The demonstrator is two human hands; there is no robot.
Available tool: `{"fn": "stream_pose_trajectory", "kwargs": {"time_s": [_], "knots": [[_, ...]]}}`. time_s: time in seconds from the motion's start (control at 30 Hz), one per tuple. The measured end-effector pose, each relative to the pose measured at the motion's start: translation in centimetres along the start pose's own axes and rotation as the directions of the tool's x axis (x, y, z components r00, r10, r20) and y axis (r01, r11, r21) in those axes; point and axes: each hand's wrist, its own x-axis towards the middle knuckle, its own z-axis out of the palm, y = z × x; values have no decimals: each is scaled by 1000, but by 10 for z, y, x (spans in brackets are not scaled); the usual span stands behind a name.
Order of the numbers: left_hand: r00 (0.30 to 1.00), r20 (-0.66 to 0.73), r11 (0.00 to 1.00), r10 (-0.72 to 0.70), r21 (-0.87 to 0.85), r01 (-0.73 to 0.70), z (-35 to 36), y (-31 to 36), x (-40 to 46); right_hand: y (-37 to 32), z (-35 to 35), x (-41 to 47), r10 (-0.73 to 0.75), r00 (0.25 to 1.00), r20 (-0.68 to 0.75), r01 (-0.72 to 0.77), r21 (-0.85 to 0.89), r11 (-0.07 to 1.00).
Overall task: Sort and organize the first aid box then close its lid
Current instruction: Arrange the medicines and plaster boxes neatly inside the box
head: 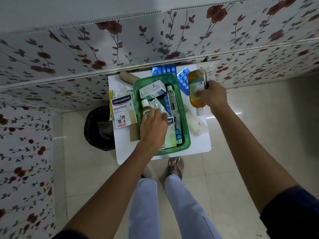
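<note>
A green first aid box (187, 135) lies open on a small white table (198, 145). Inside are a white carton (151, 89), an ointment tube (172, 99), a foil strip (158, 105), blue blister strips and a plaster box. My left hand (153, 126) reaches into the box and closes on a small white-capped bottle (145, 105). My right hand (213, 96) holds an amber liquid bottle (196, 87) upside down above the table, right of the box. No lid can be seen.
A Hansaplast box (123, 110) and a cardboard roll (127, 76) lie left of the green box. Blue tablet strips (183, 77) lie behind it, white cotton (196, 124) to its right. A black bin (99, 128) stands left of the table. Floral walls close in behind and left.
</note>
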Motion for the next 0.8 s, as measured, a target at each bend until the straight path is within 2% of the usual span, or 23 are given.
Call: {"fn": "stream_pose_trajectory", "kwargs": {"time_s": [0.07,0.13,0.2,0.23,0.27,0.33,0.37,0.4,0.47,0.53,0.63,0.73,0.8], "knots": [[998,67,1000,-16,-21,17,2,-2,2,-13,-13,-22,-3,1000,-9,5,216,976],[995,90,999,-36,-2,36,1,-3,4,-23,-18,-44,-26,996,84,-8,373,928],[992,123,999,-23,-21,26,-2,-6,4,-33,-11,-62,-41,979,200,-38,377,925],[992,126,997,-19,-76,28,-5,-8,4,-35,-4,-70,-52,975,217,-13,291,957],[994,101,986,-30,-157,46,-9,-13,4,-38,4,-76,-77,976,205,50,133,990],[992,-61,933,-111,-349,83,-21,-24,0,-40,19,-85,-167,972,168,201,-214,956],[969,-173,892,-175,-445,81,-25,-30,-4,-39,27,-87,-212,963,169,257,-318,913],[934,-251,841,-255,-535,86,-29,-36,-8,-37,34,-88,-247,953,178,298,-375,878],[851,-303,723,-430,-680,123,-32,-49,-13,-35,48,-88,-298,934,198,357,-444,822],[800,-238,625,-550,-753,205,-24,-65,-14,-33,58,-86,-319,922,218,387,-498,776],[775,-82,522,-626,-783,338,-6,-83,-13,-33,66,-85,-298,927,227,374,-545,751],[769,7,505,-639,-750,427,8,-89,-11,-30,69,-90,-323,912,252,410,-554,725],[770,36,507,-637,-733,454,11,-89,-8,-25,68,-93,-395,877,273,480,-518,708]]}}
